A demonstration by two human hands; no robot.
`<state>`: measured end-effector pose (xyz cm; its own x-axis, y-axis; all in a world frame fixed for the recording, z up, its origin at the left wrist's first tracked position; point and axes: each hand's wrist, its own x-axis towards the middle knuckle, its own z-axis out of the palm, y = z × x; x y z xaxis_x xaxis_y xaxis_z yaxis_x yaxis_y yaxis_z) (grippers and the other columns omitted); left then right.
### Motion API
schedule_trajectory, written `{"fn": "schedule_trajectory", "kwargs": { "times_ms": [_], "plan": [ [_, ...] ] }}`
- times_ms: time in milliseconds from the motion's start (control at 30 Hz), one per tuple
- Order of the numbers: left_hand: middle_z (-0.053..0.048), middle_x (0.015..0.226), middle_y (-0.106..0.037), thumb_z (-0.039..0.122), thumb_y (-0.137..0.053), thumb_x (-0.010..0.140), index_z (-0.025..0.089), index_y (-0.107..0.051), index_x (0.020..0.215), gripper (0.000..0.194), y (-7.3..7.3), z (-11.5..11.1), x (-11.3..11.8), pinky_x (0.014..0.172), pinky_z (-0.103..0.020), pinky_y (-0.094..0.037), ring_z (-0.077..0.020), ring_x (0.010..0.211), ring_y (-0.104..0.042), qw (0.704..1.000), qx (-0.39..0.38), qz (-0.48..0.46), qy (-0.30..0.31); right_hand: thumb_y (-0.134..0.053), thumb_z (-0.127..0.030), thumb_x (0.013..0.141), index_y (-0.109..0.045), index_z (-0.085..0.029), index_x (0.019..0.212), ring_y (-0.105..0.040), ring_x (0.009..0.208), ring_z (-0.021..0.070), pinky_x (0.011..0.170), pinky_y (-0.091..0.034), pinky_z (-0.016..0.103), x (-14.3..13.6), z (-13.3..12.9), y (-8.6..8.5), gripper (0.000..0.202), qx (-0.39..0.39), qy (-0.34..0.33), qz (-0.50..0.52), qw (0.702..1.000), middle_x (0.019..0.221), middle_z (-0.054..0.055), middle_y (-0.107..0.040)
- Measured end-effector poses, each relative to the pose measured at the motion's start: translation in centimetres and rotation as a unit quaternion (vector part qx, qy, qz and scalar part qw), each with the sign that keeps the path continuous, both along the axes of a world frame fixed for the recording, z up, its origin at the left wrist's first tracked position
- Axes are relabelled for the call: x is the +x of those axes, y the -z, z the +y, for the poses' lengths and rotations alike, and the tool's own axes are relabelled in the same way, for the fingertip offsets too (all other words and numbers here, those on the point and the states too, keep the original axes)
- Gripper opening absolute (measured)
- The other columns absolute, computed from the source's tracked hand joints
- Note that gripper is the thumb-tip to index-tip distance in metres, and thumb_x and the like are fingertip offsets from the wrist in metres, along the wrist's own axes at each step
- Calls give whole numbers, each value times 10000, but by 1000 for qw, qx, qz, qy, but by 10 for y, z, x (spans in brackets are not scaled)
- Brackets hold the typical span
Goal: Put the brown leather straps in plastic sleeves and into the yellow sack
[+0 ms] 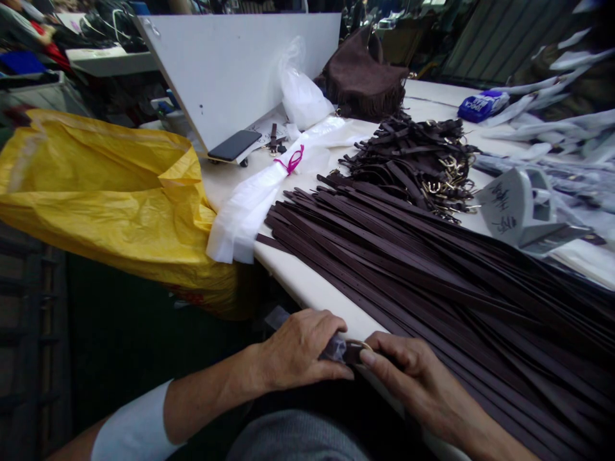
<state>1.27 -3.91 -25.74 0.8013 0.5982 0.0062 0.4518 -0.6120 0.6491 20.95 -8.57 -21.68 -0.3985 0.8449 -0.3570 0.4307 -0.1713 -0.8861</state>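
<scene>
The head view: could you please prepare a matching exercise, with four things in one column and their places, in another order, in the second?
1. Long brown straps
2. Phone
3. Yellow bag
4. Metal ring

A. At the foot of the white panel
B. Between the left hand and right hand
C. Spread over the white table
D. Left of the table

Pairs: 1-C, 2-A, 3-D, 4-B

White tabletop (307, 278), white upright panel (240, 64) behind; dark green floor (125, 339) lower left, pale table (113, 63) back left, ribbed grey surface (504, 45) upper right, dim light.
</scene>
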Motion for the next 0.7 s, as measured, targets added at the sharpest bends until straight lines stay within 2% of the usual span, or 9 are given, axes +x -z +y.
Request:
{"fn": "schedule_trajectory", "kwargs": {
  "times_ms": [100,200,267,333,400,467,533,633,700],
  "plan": [
    [13,645,-563,479,-574,775,149,-537,724,336,-7,8,-9,540,-177,-375,-95,585,-525,977,-202,57,41,-355,-357,934,-465,-180,686,-342,520,97,495,-270,236,3,-4,4,324,99,-69,-69,990,583,-47,-345],
    [51,525,-487,532,-629,700,147,-500,659,408,-9,7,-8,439,-146,-339,-64,457,-474,899,-430,53,67,-361,-291,937,-492,-178,706,-399,531,100,524,-288,249,1,-6,8,288,187,-147,-118,964,618,-22,-464],
    [59,516,-470,535,-638,689,145,-523,699,407,-7,3,-3,429,-147,-345,-59,434,-455,875,-479,32,63,-365,-280,931,-507,-177,715,-419,525,104,517,-289,248,-2,-6,9,278,189,-155,-142,959,617,-11,-500],
    [55,556,-489,473,-631,729,141,-566,763,339,-4,0,2,464,-144,-349,-53,470,-452,902,-427,-1,64,-375,-280,921,-513,-179,704,-430,501,101,496,-282,236,-6,-5,8,276,150,-132,-151,968,583,-20,-496],
    [48,610,-515,401,-615,768,142,-586,787,261,-2,-2,3,505,-143,-334,-52,529,-460,945,-324,-14,48,-405,-282,903,-525,-179,707,-440,500,99,484,-280,221,-8,-2,7,252,103,-105,-142,979,572,-30,-492],
    [42,636,-529,401,-615,770,138,-580,758,265,0,-2,1,513,-150,-308,-57,564,-467,972,-234,15,11,-414,-291,895,-542,-177,726,-433,513,100,484,-285,211,-7,2,5,241,80,-88,-120,986,572,-35,-479],
    [42,619,-529,456,-620,750,142,-573,749,317,0,0,-4,493,-159,-287,-65,551,-469,978,-198,60,-5,-419,-321,892,-568,-177,753,-404,508,100,478,-281,208,-6,6,4,250,71,-80,-111,988,555,-43,-447],
    [41,626,-552,490,-639,718,159,-567,778,343,-1,2,-10,488,-171,-294,-84,557,-500,980,-176,95,11,-467,-368,867,-620,-188,796,-360,469,92,449,-238,211,-7,9,3,247,74,-88,-118,986,526,-53,-416],
    [24,674,-578,475,-607,753,162,-551,792,320,0,0,-11,520,-195,-323,-113,603,-532,989,-101,104,-4,-473,-373,860,-626,-182,760,-357,474,92,451,-225,213,-8,10,4,265,75,-81,-116,987,527,-50,-403]
  ]
}}
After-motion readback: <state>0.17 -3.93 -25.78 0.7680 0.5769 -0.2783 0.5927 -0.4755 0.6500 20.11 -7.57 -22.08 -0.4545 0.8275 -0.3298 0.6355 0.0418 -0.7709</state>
